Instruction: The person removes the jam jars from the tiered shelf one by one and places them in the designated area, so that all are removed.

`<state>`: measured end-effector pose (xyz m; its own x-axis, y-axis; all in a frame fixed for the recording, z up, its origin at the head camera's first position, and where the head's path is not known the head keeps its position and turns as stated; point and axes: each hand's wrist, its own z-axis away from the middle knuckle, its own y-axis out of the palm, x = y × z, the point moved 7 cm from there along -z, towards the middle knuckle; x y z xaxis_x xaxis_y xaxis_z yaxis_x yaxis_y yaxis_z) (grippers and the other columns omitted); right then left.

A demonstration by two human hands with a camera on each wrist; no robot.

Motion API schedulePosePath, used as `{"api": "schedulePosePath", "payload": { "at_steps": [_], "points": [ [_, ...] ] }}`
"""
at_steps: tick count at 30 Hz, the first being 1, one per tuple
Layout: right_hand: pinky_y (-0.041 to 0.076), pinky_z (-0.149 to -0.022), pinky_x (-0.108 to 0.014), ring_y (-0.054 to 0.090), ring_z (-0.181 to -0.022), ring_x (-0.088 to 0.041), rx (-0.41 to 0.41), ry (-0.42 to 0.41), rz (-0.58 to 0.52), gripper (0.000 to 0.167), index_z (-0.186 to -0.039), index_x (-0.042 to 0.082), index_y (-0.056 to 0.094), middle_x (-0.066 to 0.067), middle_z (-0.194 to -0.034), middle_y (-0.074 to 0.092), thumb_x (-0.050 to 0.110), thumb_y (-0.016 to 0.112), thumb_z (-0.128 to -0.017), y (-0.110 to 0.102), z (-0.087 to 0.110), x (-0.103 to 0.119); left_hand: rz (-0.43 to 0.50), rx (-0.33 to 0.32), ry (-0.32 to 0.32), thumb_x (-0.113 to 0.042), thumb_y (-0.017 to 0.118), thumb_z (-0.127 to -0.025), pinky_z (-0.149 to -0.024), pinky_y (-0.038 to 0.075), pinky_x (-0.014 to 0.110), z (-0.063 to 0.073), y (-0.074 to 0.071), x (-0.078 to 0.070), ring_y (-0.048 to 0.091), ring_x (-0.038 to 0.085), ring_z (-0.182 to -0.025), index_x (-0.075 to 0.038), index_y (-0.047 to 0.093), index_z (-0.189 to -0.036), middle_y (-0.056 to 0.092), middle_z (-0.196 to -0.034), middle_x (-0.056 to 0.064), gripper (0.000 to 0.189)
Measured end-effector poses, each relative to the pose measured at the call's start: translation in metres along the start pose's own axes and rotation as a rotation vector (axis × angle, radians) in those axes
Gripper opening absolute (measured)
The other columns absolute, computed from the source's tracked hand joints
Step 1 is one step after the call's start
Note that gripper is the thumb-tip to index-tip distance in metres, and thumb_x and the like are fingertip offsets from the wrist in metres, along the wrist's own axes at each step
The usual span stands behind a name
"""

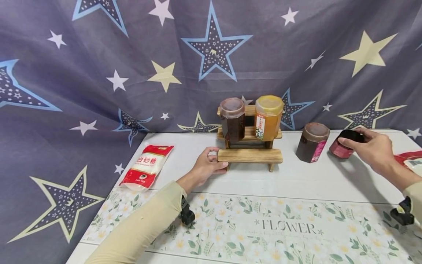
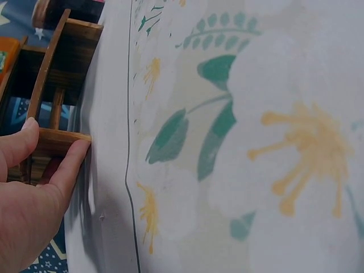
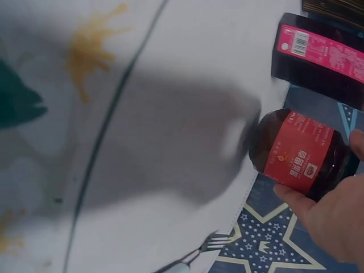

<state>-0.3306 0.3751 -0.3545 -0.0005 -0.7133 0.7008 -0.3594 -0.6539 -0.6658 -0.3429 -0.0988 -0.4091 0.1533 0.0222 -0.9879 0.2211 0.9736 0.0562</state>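
My left hand [image 1: 207, 165] grips the left end of the lowest step of a small wooden tiered rack [image 1: 250, 156]. In the left wrist view, thumb and fingers pinch the rack's side [image 2: 62, 135]. Two jars stand up on the rack: a dark brown one [image 1: 232, 121] on the left and an amber one [image 1: 272, 119] with a yellow lid on the right. Over at the right, my right hand [image 1: 376, 148] holds a small jar [image 1: 341, 150] with a black lid by its top. Its red label [image 3: 298, 152] faces the right wrist camera.
Between rack and right hand stands a dark jar [image 1: 313, 143] with a pink label. A red and white sugar bag [image 1: 146, 165] lies at left, another red package [image 1: 410, 159] at the right edge. A fork [image 3: 213, 243] shows in the right wrist view. A star-patterned curtain [image 1: 132, 91] hangs behind.
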Motion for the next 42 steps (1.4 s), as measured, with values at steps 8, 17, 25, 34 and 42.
{"api": "schedulePosePath", "payload": {
  "at_steps": [8,17,25,34,42],
  "points": [
    [0.037,-0.056,0.000,0.035,-0.073,0.023,0.013,-0.018,-0.015,0.068,-0.132,-0.004,0.053,-0.034,-0.119,0.056,0.040,0.073,-0.085,0.004,0.004,0.002,0.001,-0.002,-0.012,0.010,0.067,-0.084,-0.086,0.058,0.046,-0.001,0.000,0.000,0.068,0.030,-0.086,-0.008,0.039,-0.131,0.062,-0.104,0.017,0.058],
    [0.042,-0.053,-0.007,0.041,-0.070,0.017,0.051,-0.037,-0.002,0.064,-0.126,-0.001,0.054,-0.031,-0.112,0.058,0.040,0.076,-0.082,0.010,0.002,0.002,0.002,-0.004,-0.004,0.010,0.067,-0.084,-0.085,0.059,0.047,-0.001,0.000,0.000,0.068,0.030,-0.084,-0.007,0.039,-0.131,0.062,-0.104,0.017,0.057],
    [0.040,-0.053,-0.007,0.039,-0.071,0.016,0.079,-0.031,0.014,0.068,-0.130,-0.001,0.051,-0.033,-0.114,0.057,0.042,0.074,-0.083,0.010,0.004,0.003,0.004,-0.014,-0.012,0.010,0.068,-0.083,-0.085,0.059,0.046,-0.002,-0.001,0.002,0.068,0.030,-0.086,-0.008,0.040,-0.131,0.062,-0.104,0.017,0.058],
    [0.040,-0.052,-0.009,0.042,-0.073,0.011,0.092,-0.039,0.047,0.071,-0.132,-0.003,0.049,-0.035,-0.114,0.057,0.043,0.073,-0.084,0.009,0.001,0.005,-0.010,0.000,-0.003,0.009,0.067,-0.085,-0.086,0.058,0.047,-0.001,0.000,0.001,0.068,0.032,-0.089,-0.007,0.038,-0.132,0.062,-0.109,0.020,0.058],
    [0.035,-0.061,-0.010,0.044,-0.116,-0.052,0.174,-0.005,-0.008,0.086,-0.149,-0.004,0.022,-0.039,-0.133,0.041,0.042,0.066,-0.090,0.008,-0.002,0.017,-0.015,-0.001,0.000,0.009,0.067,-0.085,-0.086,0.058,0.046,-0.001,0.000,0.000,0.068,0.028,-0.087,-0.007,0.039,-0.131,0.062,-0.108,0.020,0.057]
  ]
}}
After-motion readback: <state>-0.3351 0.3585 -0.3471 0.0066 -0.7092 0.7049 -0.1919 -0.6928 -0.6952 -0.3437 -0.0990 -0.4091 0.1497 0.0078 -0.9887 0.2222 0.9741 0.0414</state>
